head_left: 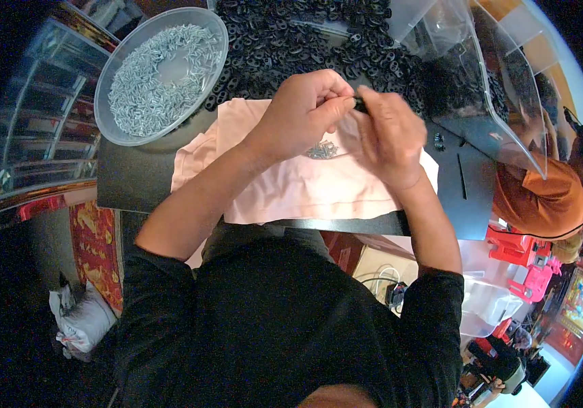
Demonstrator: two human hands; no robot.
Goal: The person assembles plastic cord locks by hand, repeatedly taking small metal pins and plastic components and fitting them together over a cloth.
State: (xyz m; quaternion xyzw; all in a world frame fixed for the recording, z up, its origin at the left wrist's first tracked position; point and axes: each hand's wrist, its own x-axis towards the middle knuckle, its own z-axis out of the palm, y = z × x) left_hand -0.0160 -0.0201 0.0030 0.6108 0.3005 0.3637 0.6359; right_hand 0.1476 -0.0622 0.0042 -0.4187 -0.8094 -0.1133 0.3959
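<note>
My left hand (303,112) and my right hand (386,132) meet above a pink cloth (291,190) spread on a black table (135,180). Both pinch a small black part (360,104) between their fingertips. A small heap of silvery metal pieces (322,150) lies on the cloth just under the hands. Beyond the hands spreads a big pile of black plastic parts (305,41).
A clear round bowl (104,88) of small silvery metal pieces stands at the far left of the table. A clear plastic bin (509,115) holding black parts is tipped at the right. Another person in an orange shirt (543,197) sits at the right.
</note>
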